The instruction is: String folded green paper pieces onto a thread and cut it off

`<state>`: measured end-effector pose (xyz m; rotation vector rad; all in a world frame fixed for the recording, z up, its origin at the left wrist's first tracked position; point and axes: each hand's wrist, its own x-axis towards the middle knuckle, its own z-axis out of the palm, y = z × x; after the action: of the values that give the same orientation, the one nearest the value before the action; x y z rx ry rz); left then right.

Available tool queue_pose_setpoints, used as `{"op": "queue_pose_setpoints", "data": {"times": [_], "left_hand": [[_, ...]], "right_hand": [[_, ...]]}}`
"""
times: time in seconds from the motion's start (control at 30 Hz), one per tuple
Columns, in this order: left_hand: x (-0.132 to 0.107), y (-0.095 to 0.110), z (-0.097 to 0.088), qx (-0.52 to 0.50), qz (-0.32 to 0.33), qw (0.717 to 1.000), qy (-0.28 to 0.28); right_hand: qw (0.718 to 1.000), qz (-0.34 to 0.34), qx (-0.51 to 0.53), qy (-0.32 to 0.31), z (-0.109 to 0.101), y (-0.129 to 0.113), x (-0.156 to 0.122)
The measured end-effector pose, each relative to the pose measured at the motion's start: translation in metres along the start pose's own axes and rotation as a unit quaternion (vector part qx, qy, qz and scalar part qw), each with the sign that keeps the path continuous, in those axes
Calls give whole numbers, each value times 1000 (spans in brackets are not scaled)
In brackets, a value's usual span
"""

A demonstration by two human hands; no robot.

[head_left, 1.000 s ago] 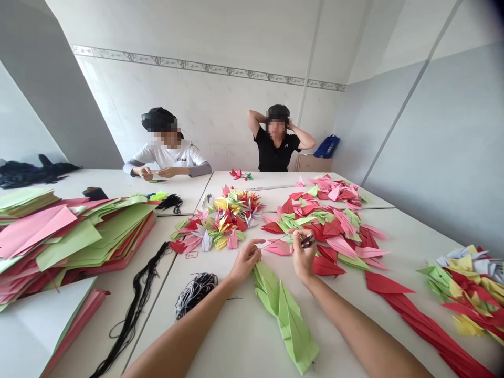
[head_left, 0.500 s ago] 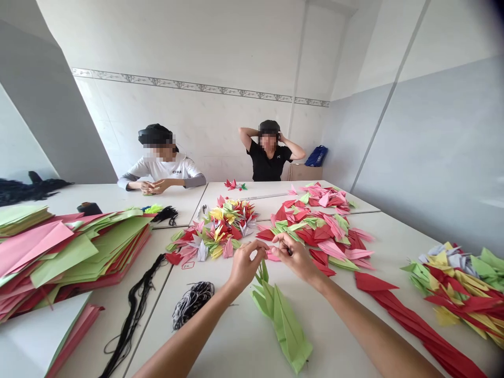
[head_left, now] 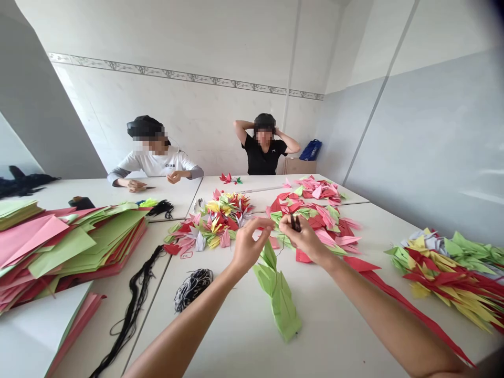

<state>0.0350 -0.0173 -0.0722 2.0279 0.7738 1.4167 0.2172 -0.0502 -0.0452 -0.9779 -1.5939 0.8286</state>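
My left hand (head_left: 252,242) is closed in a pinch at the top of a strand of folded light-green paper pieces (head_left: 281,302). The strand hangs beneath the fingers, its lower end near or on the white table. Just right of it, my right hand (head_left: 305,239) is closed around a small dark two-pronged tool (head_left: 295,223), which looks like thread snips. Its prongs stick up above the fingers. A thin dark thread (head_left: 282,244) dangles between the hands. Whatever the fingertips pinch is too small to make out.
Piles of folded paper (head_left: 224,218) lie beyond my hands, with more folded pieces (head_left: 452,278) at right. Stacked paper sheets (head_left: 90,241), black cords (head_left: 136,304) and a black-and-white yarn bundle (head_left: 192,289) are at left. Two people (head_left: 157,160) sit across the table.
The dark tool now shows upright above my right fist. The green strand hangs straighter below my left hand. The co-worker at left has parted their hands, one beside a dark object.
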Motion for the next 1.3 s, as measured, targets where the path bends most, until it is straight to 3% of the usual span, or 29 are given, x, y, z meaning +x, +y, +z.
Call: {"op": "queue_pose_setpoints", "data": {"times": [0.1,0.27,0.33,0.4,0.57,0.73,0.97,1.13,1.3], "left_hand": [[-9,-4,0,-81,-28,996,-28],[-33,-24,8,-273,-101,934,-205],[-41,-31,17,-299,-96,910,-270],[-46,-35,29,-284,-82,905,-305],[-45,-38,63,-195,-53,942,-269],[-37,-27,98,-170,-57,945,-274],[-22,-6,130,-139,-41,959,-242],[-33,-2,157,-200,-56,937,-282],[-69,-6,189,-282,-130,895,-321]], "right_hand": [[999,9,28,13,-11,-23,1],[998,-19,49,26,-33,-60,8],[998,-35,47,33,-41,-71,10],[997,-37,48,45,-48,-80,11],[994,-14,75,74,-63,-97,10],[992,-14,55,109,-85,-104,-4],[979,9,-17,202,-139,-113,-69],[967,29,-35,251,-157,-117,-103],[966,23,-38,254,-150,-116,-90]]}}
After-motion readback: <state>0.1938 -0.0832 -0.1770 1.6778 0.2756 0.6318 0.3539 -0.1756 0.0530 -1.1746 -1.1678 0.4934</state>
